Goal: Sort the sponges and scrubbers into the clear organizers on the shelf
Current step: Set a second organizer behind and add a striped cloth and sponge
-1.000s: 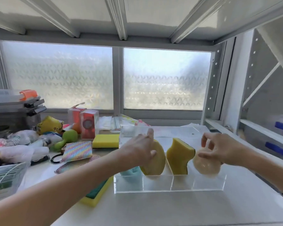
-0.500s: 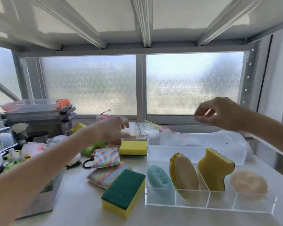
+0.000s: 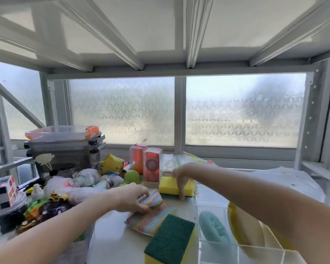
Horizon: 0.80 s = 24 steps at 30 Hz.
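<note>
Two hands are reaching at once, each for a different piece on the white shelf point(image 3: 111, 242). Leftmost, the left hand point(image 3: 131, 197) has its fingers pinched on the upper striped scrubber point(image 3: 151, 195), which lies overlapping a second striped scrubber point(image 3: 151, 220); lifting straight up should keep the lower one from dragging along. Just right of that, a green-topped sponge point(image 3: 170, 242) sits near the front, untouched. Further back, the right hand point(image 3: 181, 178) is draped over the yellow sponge point(image 3: 171, 186), fingers curled down its front face, though whether it is truly gripped I cannot tell. A firm squeeze across its short sides would suit. Rightmost is the clear organizer point(image 3: 213, 250), holding a blue scrubber point(image 3: 213, 230) in its left compartment; each piece should go into a compartment with similar items.
</note>
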Motion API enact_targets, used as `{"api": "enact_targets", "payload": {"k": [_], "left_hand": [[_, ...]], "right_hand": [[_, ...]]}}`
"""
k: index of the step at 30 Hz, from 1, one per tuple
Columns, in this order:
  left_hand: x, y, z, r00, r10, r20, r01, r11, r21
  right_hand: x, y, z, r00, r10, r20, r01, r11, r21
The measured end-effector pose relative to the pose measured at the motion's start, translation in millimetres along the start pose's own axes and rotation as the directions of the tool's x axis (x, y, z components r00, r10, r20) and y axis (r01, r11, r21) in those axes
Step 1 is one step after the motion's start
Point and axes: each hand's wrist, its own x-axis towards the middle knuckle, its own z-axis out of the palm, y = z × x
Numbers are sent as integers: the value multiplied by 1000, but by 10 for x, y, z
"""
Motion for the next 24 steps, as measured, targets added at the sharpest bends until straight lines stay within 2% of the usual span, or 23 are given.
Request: {"api": "enact_targets", "payload": {"k": [3,5,9,13,15,18,20,24], "left_hand": [[4,-52,52,996,54,-68,-49,995,86],[-25,-84,-30,975,102,-199,-84,992,97],[-140,-103,-527,874,131,-468,-165,986,-33],[-169,198,-1106,782,160,-602,-350,913,-211],[-134,517,-1271,762,183,-621,-474,810,-344],[36,1046,-1297,788,227,-573,-535,713,-453],[266,1333,-1176,843,212,-494,-484,700,-526],[665,1725,-887,926,7,-377,-278,689,-669]], "right_hand": [[3,16,-68,999,-16,-27,18,999,47],[-53,74,-149,995,-32,-97,40,996,82],[-432,472,-433,943,-34,-330,133,950,282],[-1052,1156,-483,899,43,-435,133,921,367],[-1347,1528,-337,898,102,-428,91,909,407],[-1697,2005,-3,919,168,-357,34,868,496],[-1840,2217,257,949,159,-272,5,855,519],[-1937,2425,674,985,121,-127,-34,842,539]]}}
